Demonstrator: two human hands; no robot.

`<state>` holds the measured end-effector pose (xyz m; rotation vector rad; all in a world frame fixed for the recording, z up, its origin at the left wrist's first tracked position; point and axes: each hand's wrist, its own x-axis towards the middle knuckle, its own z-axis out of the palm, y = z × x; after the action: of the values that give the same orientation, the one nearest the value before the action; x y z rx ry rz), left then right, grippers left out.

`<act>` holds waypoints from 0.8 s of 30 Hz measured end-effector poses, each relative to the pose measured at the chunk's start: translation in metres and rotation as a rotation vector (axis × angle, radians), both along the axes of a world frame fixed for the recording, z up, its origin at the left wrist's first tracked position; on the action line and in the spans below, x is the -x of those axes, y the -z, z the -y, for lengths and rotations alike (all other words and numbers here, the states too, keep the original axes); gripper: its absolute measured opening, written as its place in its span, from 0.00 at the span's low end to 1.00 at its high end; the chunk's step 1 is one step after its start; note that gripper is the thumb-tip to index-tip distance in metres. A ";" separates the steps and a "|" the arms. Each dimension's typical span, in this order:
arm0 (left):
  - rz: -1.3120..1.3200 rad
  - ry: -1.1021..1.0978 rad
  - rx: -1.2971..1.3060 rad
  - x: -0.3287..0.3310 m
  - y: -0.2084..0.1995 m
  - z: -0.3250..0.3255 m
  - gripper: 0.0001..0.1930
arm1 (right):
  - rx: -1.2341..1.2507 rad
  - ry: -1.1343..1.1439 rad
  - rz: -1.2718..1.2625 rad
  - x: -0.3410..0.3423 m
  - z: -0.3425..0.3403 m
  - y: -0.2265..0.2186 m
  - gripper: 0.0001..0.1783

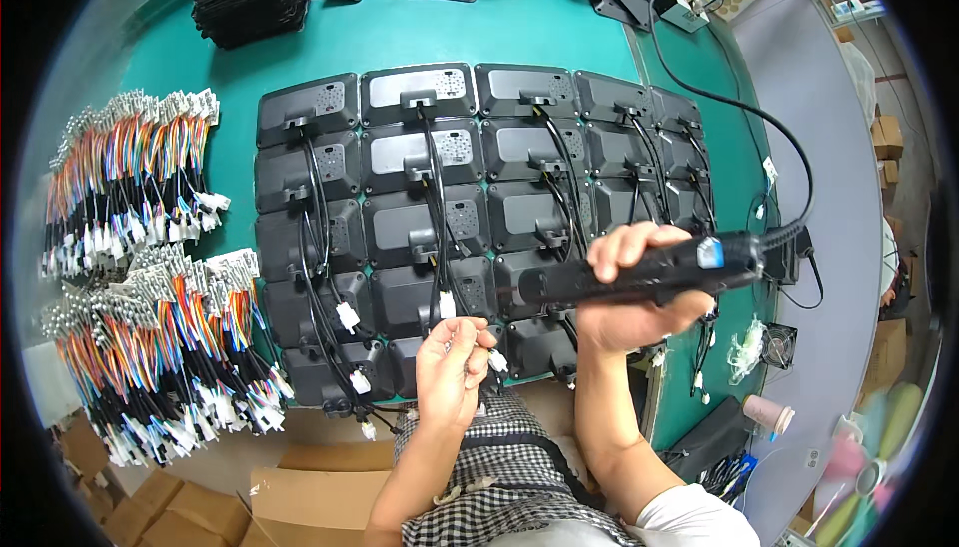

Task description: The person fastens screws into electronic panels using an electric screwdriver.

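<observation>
A blue label (710, 253) is noted on the black tool (649, 278) gripped by the right hand (631, 323); the left hand (453, 372) is closed, contents indiscernible. Tabletop (400, 37) is exposed behind housings (392, 155).

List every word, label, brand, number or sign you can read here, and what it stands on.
No text can be read.
Blue-and-white sticker on the black cylindrical handheld tool: too blurred to tell whether it bears print.
Black rectangular plastic housings: any markings are too small to read.
White box at upper right: any print is too small to read.
</observation>
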<state>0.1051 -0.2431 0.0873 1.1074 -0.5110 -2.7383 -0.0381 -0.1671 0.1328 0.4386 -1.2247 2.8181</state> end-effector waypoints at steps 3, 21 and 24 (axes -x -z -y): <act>-0.022 -0.005 0.000 0.007 0.000 -0.006 0.09 | 0.089 -0.034 -0.011 -0.011 -0.010 -0.019 0.36; 0.040 0.060 -0.146 0.005 0.006 -0.026 0.20 | -0.029 0.065 -0.021 -0.031 -0.022 -0.006 0.37; 0.083 0.072 -0.105 -0.007 0.005 -0.025 0.19 | -0.237 0.081 -0.105 -0.035 -0.022 0.012 0.39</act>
<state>0.1122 -0.2181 0.0820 1.2559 -0.4305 -2.8191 -0.0030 -0.1451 0.1209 0.5267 -1.5232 2.5580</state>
